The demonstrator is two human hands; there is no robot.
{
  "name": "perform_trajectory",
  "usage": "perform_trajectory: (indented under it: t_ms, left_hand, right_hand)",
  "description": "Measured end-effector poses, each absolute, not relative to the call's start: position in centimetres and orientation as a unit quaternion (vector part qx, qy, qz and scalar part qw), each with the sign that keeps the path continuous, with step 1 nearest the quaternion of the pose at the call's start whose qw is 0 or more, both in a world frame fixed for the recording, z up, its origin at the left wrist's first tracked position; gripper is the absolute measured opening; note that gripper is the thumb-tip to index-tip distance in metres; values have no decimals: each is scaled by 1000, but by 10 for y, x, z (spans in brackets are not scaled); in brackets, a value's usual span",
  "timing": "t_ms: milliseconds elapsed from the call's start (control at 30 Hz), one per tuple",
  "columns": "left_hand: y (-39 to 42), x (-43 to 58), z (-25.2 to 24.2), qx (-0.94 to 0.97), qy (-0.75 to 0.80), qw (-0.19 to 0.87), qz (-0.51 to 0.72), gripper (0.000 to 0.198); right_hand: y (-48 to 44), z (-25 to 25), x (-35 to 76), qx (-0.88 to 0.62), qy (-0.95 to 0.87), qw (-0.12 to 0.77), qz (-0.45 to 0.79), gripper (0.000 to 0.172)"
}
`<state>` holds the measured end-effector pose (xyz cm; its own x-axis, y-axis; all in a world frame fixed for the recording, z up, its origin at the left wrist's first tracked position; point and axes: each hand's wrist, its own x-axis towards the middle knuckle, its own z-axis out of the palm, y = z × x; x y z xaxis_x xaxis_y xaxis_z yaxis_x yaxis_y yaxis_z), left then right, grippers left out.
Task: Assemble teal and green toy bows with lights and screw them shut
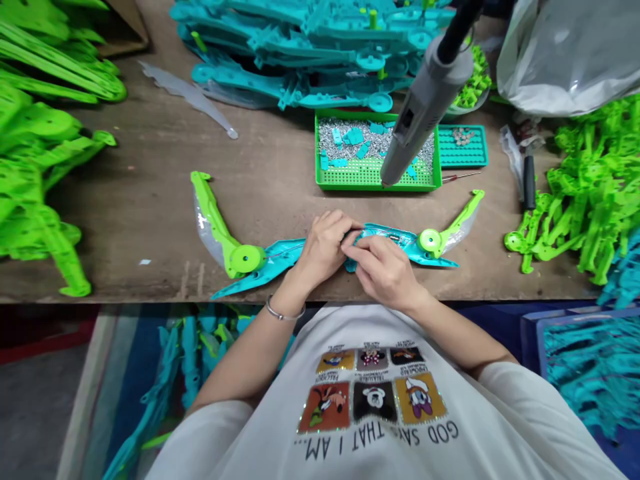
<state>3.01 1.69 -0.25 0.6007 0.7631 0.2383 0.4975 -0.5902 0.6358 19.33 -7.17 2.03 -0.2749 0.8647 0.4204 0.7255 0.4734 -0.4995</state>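
Note:
A long turquoise plastic shell [283, 257] lies near the table's front edge. At its left end sits a bright green arm [220, 223] with a round hub and a clear plastic blade; a smaller green arm [455, 230] is at the right end. A thin wire runs along the shell from the left hub. My left hand [325, 247] is closed over the shell's middle, fingers bent onto it. My right hand [383, 267] meets it there, thumb and forefinger pinched together. What lies between those fingertips is hidden.
A grey electric screwdriver [417, 113] hangs over a green tray [325, 180] of screws and small turquoise pieces. Beside it is a turquoise tray [480, 157]. Turquoise shells [300, 53] are piled behind; green parts are heaped left [40, 193] and right [595, 173].

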Motion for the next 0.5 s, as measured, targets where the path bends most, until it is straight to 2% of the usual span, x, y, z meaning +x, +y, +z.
perform_trajectory:
  t_ms: [100,233,333,500]
  left_hand:
    - [15,28,-2,851,388,238,261,17]
    - [9,22,0,858,392,218,251,15]
    - [2,17,-1,870,387,189,240,16]
    - [-7,12,-6,886,374,145,231,17]
  right_hand:
    - [-82,18,201,-501,-791,334,107,39]
    - [-89,15,208,-518,-755,381,130,42]
    - [-87,15,210,-532,-728,406,149,35]
    - [-76,20,216,-566,-717,378,151,22]
